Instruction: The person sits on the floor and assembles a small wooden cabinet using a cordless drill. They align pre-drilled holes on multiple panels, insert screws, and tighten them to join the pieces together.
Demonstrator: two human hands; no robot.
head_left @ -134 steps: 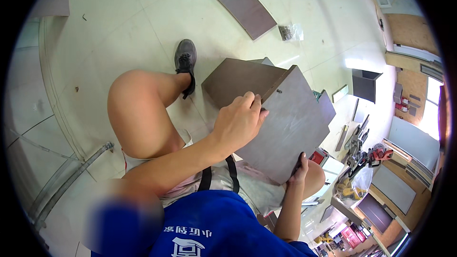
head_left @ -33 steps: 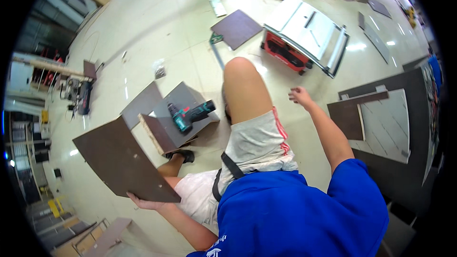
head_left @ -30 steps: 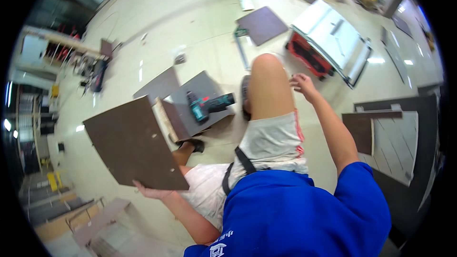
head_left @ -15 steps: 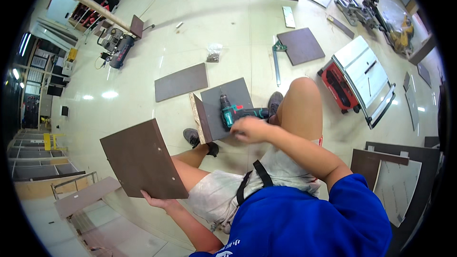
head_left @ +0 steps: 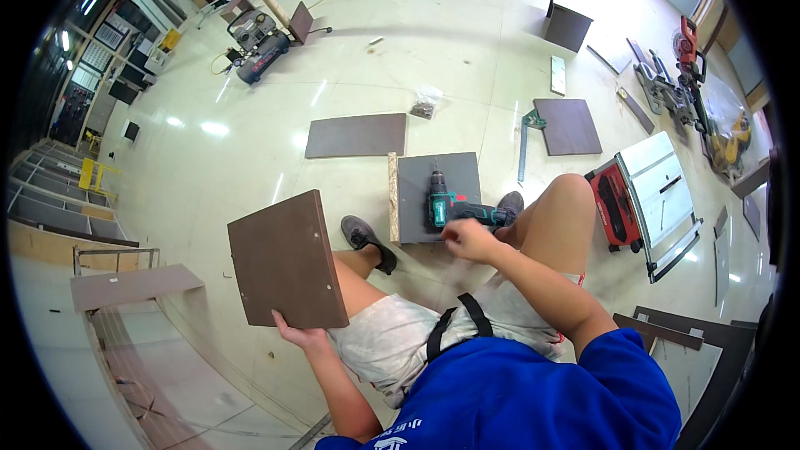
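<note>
My left hand grips the lower edge of a square brown panel, which is tilted up beside my left thigh. Small pale spots dot that panel near its edges. My right hand hovers just below a teal and black cordless drill, apart from it, with fingers curled; whatever they hold, if anything, is hidden. The drill lies on a grey panel on the floor between my feet, its bit pointing away from me. Along that panel's left side stands a board with a raw chipboard edge.
Beyond lie a brown panel, a clear bag of small hardware, and another panel beside a green-handled square. A red table saw stands to my right. An air compressor sits at the far left.
The view has swung left and tipped up, so the floor items appear farther right. My left hand keeps hold of the brown panel, which appears more upright. My right hand stays near the drill.
</note>
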